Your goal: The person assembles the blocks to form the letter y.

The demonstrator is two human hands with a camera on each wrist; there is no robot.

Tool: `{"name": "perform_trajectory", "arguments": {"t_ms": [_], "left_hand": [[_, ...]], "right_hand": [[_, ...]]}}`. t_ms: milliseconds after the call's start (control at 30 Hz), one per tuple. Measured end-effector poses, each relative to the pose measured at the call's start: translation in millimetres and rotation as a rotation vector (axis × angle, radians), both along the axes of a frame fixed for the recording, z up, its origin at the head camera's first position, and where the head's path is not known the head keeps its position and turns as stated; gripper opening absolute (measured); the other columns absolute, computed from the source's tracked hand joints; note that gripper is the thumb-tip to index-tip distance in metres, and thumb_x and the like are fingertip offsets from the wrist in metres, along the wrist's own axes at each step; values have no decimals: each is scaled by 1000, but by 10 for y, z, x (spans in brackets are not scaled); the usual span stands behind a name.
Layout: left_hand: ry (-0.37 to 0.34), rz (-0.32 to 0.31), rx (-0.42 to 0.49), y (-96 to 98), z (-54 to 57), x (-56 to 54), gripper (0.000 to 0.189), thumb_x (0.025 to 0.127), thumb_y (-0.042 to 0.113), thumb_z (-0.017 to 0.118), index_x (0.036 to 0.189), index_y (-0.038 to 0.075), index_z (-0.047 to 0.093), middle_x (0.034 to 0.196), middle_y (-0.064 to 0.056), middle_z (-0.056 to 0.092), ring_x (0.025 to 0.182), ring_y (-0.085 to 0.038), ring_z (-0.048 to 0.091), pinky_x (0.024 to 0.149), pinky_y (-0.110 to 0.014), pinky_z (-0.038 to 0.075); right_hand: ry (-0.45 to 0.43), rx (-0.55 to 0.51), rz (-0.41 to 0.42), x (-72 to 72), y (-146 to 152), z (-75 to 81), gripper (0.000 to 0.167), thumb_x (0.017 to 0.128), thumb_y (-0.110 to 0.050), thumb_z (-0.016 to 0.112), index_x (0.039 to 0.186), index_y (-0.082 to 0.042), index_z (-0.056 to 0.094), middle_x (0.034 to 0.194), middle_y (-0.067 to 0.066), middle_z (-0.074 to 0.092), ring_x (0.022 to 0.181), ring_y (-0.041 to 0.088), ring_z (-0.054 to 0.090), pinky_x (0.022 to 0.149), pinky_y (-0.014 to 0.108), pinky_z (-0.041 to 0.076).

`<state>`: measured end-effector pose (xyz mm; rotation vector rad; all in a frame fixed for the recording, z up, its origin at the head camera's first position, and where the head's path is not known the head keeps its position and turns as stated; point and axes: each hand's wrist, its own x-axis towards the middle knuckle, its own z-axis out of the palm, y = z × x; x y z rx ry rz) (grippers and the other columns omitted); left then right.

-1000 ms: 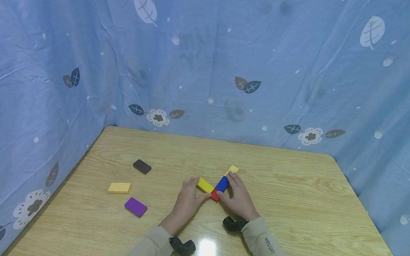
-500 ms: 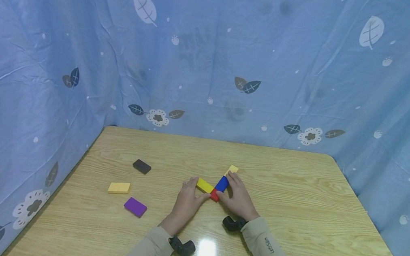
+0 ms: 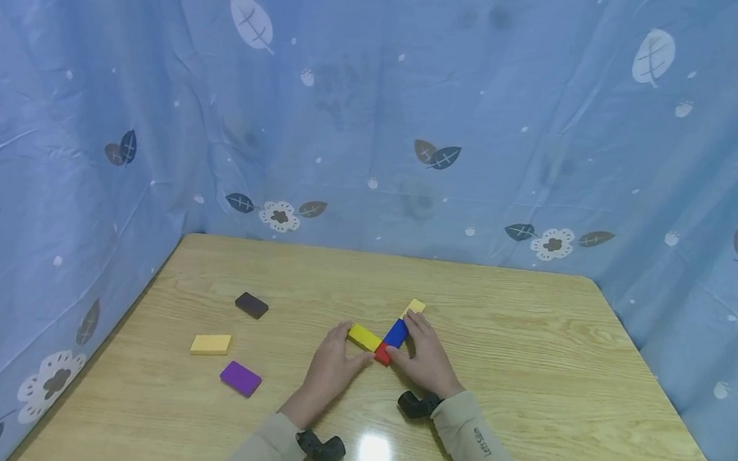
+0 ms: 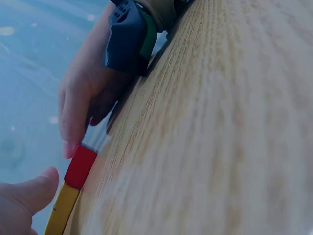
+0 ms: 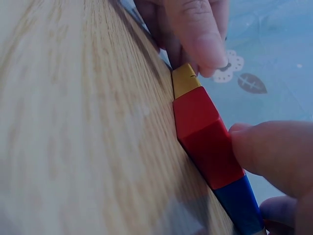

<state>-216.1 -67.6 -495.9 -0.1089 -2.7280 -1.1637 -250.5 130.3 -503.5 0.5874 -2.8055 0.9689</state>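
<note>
A yellow block (image 3: 365, 337), a red block (image 3: 382, 354), a blue block (image 3: 396, 333) and a pale yellow block (image 3: 414, 308) lie end to end in a V on the table. My left hand (image 3: 329, 365) holds the yellow block, fingers at its far end and thumb near the red one. Along the other arm of the V, my right hand (image 3: 426, 358) grips the blue block, its fingers reaching the pale yellow block. In the right wrist view the right thumb (image 5: 274, 149) presses the side of the red block (image 5: 210, 142).
Left of the hands, a black block (image 3: 252, 305), another pale yellow block (image 3: 210, 345) and a purple block (image 3: 240, 379) lie apart on the wooden table (image 3: 530, 347). A blue patterned curtain (image 3: 379, 114) encloses the back and sides.
The head view has shifted slightly, so everything sits a little lower and further left in it. Hands and blocks keep their places relative to each other.
</note>
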Motion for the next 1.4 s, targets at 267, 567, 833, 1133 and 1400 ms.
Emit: {"name": "perform_trajectory", "arguments": {"t_ms": [267, 567, 833, 1133, 1400], "left_hand": [[9, 46, 14, -195, 59, -47, 71, 85, 37, 70, 136, -5, 44, 138, -24, 48, 129, -40, 44, 107, -51, 39], [48, 112, 62, -580, 125, -161, 70, 87, 32, 68, 138, -6, 39, 135, -27, 48, 121, -42, 50, 103, -54, 42], [15, 152, 101, -1087, 260, -210, 75, 89, 32, 66, 143, -6, 31, 144, -29, 37, 129, -47, 39, 107, -58, 35], [-28, 225, 65, -1621, 342, -219, 72, 93, 31, 60, 144, -9, 27, 146, -31, 31, 136, -47, 28, 113, -56, 26], [-182, 199, 50, -1810, 326, -259, 80, 93, 31, 59, 147, -9, 16, 148, -34, 24, 134, -49, 29, 112, -56, 28]], "right_hand": [[-25, 14, 4, 6, -10, 19, 77, 89, -45, 60, 144, 2, 34, 153, 18, 29, 143, 36, 22, 116, 53, 25], [-32, 4, 5, 7, -5, 8, 78, 88, -47, 60, 144, 1, 34, 153, 17, 29, 143, 35, 22, 116, 52, 24], [-37, -8, 0, 15, -4, 24, 78, 88, -46, 61, 145, 0, 34, 153, 17, 29, 143, 35, 21, 116, 52, 25], [-19, 0, 8, 8, 5, 62, 78, 88, -45, 61, 144, 1, 34, 153, 19, 30, 143, 36, 22, 115, 53, 25], [-25, 13, 6, 6, 6, 36, 78, 89, -46, 60, 145, 1, 34, 153, 18, 29, 143, 36, 22, 115, 52, 26]]}}
